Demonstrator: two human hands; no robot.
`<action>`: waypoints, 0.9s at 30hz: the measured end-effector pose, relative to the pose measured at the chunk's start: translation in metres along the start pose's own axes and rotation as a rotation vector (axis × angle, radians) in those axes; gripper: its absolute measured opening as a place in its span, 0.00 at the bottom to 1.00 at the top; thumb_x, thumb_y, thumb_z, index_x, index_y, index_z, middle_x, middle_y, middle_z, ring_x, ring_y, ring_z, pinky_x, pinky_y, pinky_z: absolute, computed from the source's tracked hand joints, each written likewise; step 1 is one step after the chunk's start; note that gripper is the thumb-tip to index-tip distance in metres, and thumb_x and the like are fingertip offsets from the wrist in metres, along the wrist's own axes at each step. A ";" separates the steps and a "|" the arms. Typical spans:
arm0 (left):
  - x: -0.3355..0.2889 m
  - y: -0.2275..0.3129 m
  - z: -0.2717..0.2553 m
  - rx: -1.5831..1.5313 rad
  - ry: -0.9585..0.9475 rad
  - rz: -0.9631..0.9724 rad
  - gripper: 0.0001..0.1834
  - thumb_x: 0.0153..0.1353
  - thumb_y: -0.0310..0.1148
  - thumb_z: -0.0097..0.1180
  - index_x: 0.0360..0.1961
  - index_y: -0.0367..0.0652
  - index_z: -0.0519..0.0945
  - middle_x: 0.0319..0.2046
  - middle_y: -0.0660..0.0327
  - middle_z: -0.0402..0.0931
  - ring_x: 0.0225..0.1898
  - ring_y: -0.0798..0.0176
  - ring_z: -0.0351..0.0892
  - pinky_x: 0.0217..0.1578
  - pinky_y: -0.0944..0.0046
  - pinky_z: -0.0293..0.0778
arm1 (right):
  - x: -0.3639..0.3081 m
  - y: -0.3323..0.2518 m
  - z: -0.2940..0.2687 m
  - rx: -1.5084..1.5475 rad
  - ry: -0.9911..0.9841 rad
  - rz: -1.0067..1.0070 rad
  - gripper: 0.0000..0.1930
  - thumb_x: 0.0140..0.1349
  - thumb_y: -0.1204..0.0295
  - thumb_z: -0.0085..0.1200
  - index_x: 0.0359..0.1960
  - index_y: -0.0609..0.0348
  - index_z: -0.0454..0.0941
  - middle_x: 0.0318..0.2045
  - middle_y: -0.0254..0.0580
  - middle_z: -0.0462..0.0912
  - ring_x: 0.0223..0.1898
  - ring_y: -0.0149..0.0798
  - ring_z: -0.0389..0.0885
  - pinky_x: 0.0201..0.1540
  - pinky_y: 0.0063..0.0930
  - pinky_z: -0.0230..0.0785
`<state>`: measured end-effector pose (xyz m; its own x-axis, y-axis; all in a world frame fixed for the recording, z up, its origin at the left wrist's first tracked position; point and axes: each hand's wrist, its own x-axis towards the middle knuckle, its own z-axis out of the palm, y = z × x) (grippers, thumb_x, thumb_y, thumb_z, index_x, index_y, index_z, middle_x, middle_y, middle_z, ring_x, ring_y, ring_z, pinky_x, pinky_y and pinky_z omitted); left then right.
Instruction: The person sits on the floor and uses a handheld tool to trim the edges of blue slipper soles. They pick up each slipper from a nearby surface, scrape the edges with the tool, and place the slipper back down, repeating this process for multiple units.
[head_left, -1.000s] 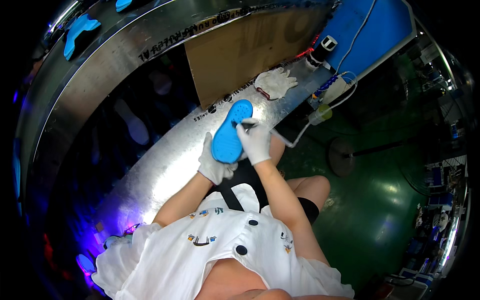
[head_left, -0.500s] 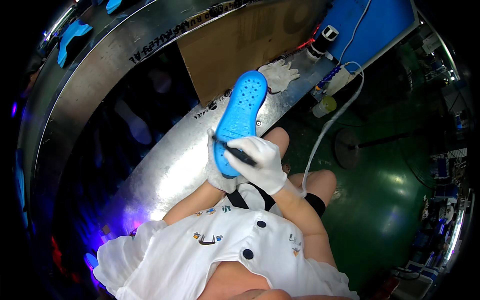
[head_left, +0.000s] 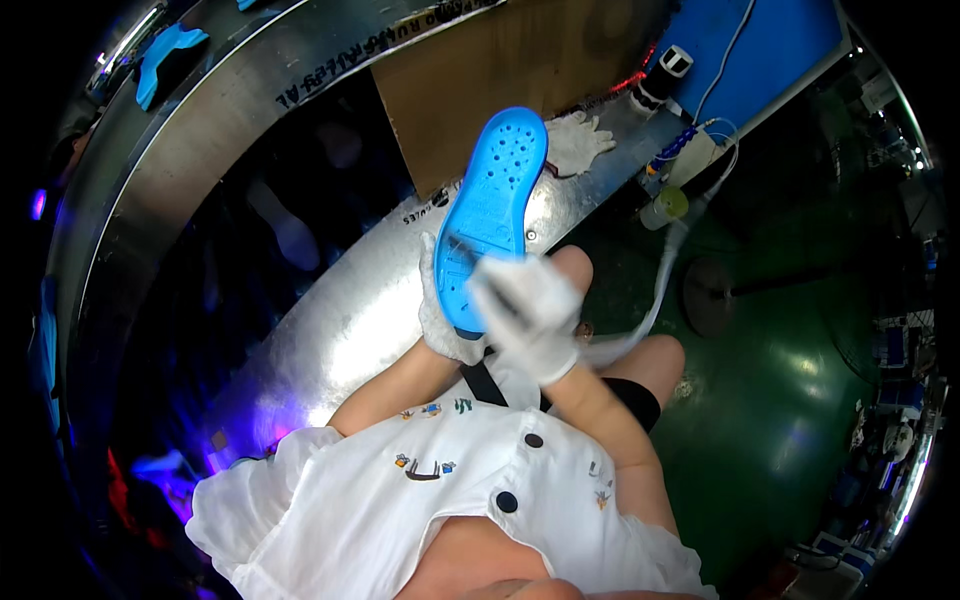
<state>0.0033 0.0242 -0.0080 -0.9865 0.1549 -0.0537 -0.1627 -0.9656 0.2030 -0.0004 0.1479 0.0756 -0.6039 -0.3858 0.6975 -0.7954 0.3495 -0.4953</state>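
My left hand (head_left: 433, 312), in a whitish glove, grips a blue shoe sole (head_left: 490, 210) along its left side and heel end. The sole points up and away, with small holes at its far, wide end and ridges nearer the heel. Over its lower right edge is my right hand (head_left: 530, 310), also in a white glove and smeared by motion. Its fingers are closed round a slim dark tool (head_left: 510, 298), whose thin tip lies over the sole's middle. Blur hides the tool's exact kind.
Beneath my hands runs a shiny metal ledge (head_left: 370, 290). A cardboard sheet (head_left: 430, 110) and a spare white glove (head_left: 580, 143) lie beyond. At right are a pale hose (head_left: 660, 285), a yellowish container (head_left: 665, 208) and a round dark base (head_left: 708, 295) on green floor.
The sole has shifted slightly up and right in the picture. My right hand has moved down and right along it, its dark tool now blurred; the pale hose has swung too.
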 end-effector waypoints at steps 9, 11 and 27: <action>0.003 0.008 0.022 0.002 0.238 0.130 0.61 0.51 0.83 0.41 0.66 0.34 0.64 0.46 0.35 0.74 0.40 0.44 0.80 0.39 0.54 0.80 | -0.010 0.003 0.000 -0.086 0.130 -0.179 0.10 0.55 0.79 0.63 0.40 0.60 0.81 0.37 0.43 0.84 0.32 0.41 0.83 0.35 0.33 0.75; 0.004 0.013 0.022 -0.132 -0.178 -0.009 0.60 0.53 0.82 0.40 0.67 0.34 0.63 0.48 0.35 0.74 0.42 0.43 0.80 0.42 0.53 0.81 | -0.019 -0.031 0.005 -0.043 0.023 -0.149 0.11 0.53 0.80 0.62 0.39 0.55 0.81 0.35 0.39 0.83 0.31 0.41 0.82 0.35 0.34 0.76; 0.007 0.065 0.029 0.269 -0.210 -0.196 0.51 0.62 0.73 0.42 0.67 0.35 0.63 0.48 0.33 0.74 0.42 0.44 0.83 0.33 0.54 0.86 | -0.001 -0.018 -0.038 0.094 -0.456 -0.111 0.12 0.53 0.82 0.65 0.40 0.62 0.83 0.40 0.44 0.86 0.33 0.37 0.84 0.36 0.27 0.77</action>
<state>-0.0144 -0.0319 0.0328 -0.9144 0.3972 0.0783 -0.3204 -0.8283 0.4597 0.0163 0.1748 0.1033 -0.4597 -0.7593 0.4606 -0.8449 0.2143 -0.4901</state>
